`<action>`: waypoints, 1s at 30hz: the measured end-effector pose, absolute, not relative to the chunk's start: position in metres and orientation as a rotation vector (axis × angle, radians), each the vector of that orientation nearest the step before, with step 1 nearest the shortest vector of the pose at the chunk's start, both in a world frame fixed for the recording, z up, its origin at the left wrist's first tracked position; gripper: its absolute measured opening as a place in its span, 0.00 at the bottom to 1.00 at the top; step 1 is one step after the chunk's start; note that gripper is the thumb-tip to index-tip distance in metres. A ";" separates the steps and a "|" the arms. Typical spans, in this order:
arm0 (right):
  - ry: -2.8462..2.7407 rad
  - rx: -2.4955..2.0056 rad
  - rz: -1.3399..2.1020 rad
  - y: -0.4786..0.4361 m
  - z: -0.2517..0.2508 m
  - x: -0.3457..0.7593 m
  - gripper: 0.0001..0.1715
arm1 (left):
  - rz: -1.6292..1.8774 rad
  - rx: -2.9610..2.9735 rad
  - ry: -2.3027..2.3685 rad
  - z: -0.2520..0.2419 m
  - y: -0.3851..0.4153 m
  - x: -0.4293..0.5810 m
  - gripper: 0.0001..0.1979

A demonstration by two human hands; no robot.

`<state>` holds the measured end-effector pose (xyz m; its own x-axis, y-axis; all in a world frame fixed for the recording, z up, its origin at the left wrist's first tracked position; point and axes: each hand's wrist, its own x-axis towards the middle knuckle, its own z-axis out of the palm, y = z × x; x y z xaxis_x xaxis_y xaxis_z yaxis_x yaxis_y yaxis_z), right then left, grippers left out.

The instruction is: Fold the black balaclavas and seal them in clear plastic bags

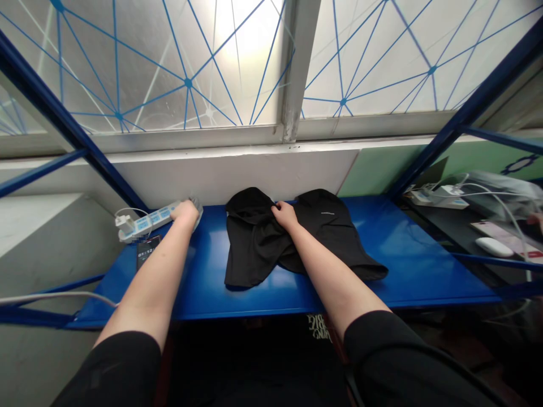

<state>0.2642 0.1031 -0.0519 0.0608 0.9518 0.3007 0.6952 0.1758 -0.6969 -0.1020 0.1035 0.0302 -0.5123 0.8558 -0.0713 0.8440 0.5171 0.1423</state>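
Observation:
A black garment (258,243) lies crumpled on the blue metal shelf (407,254) in front of me. My right hand (285,215) rests on its upper middle, fingers curled and pinching the fabric. My left hand (185,212) reaches to the back left of the shelf, closed around a small grey object (197,204) beside a white power strip (148,221). What the grey object is cannot be made out.
A phone (146,250) lies on the shelf's left side under my left forearm. White cables trail off the left edge. A second shelf at right holds a power strip (432,196), cables and a white mouse (494,246). Frosted windows stand behind.

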 end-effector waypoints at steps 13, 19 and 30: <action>-1.703 -1.598 0.409 0.104 -0.054 0.265 0.12 | 0.526 2.528 2.242 -0.016 0.053 -0.061 0.29; -1.719 -1.614 0.390 0.103 -0.053 0.264 0.12 | 0.345 2.385 2.322 -0.048 0.077 -0.087 0.32; -1.718 -1.663 0.399 0.104 -0.052 0.262 0.12 | 0.372 2.319 2.253 -0.054 0.082 -0.089 0.32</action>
